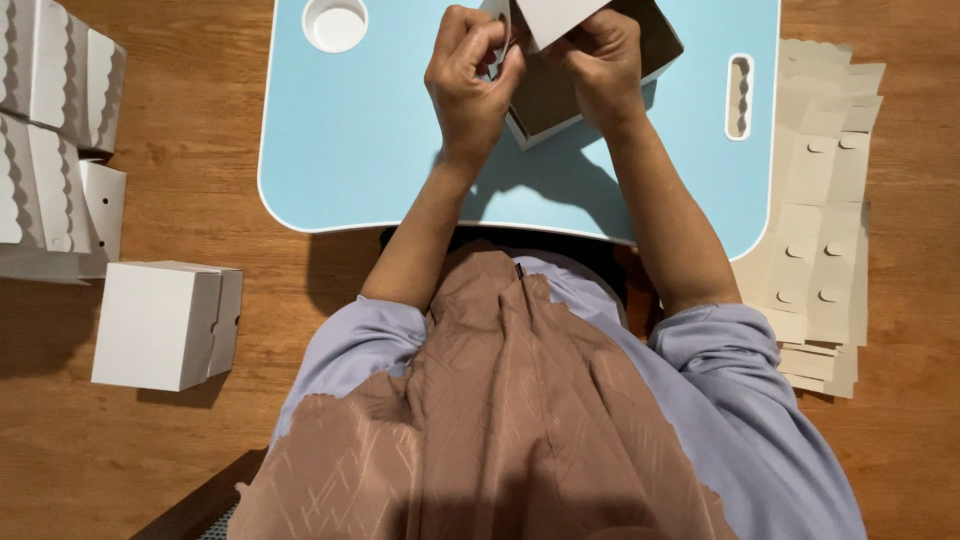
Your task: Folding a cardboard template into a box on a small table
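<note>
A half-folded cardboard box (556, 92), white outside and brown inside, rests tilted on a light blue lap tray (350, 150). My left hand (472, 78) pinches a flap at the box's left edge, fingers curled tight. My right hand (602, 62) grips the box's upper wall beside a raised white flap (552, 16). The two hands sit close together over the box's open top.
A finished white box (165, 323) stands on the wooden floor at the left, with more folded white boxes (55, 130) stacked behind it. A pile of flat brown box blanks (820, 220) lies right of the tray. The tray has a round cup recess (335, 24) and a slot (739, 96).
</note>
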